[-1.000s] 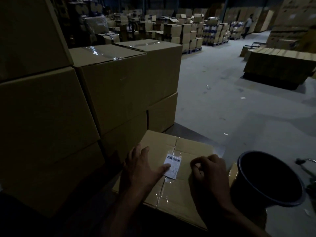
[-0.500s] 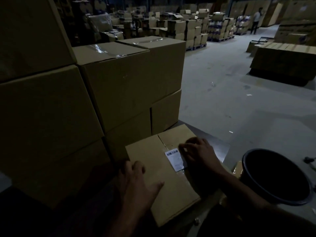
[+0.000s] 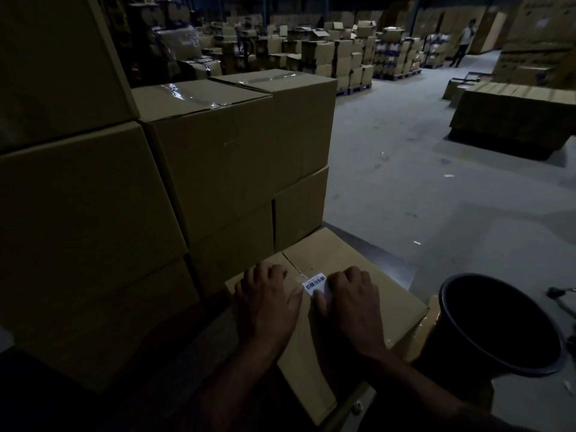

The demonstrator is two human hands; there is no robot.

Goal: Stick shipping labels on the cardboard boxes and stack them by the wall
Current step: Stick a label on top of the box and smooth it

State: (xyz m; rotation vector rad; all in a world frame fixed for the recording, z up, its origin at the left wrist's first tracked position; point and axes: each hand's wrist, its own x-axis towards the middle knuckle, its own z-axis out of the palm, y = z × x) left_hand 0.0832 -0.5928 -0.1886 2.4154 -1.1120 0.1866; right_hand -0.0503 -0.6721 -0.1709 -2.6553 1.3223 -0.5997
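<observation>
Both hands now work a white barcode label at the middle of a cardboard box lying beside the stacked boxes. The left hand, half a second ago flat nearer the box's near edge, has moved up, fingers spread, thumb touching the label. The right hand presses it with bent fingers. A black bucket stands right of the box.

The warehouse was dim, with a grey concrete floor, pallet stacks far back, and a black bucket at right.
</observation>
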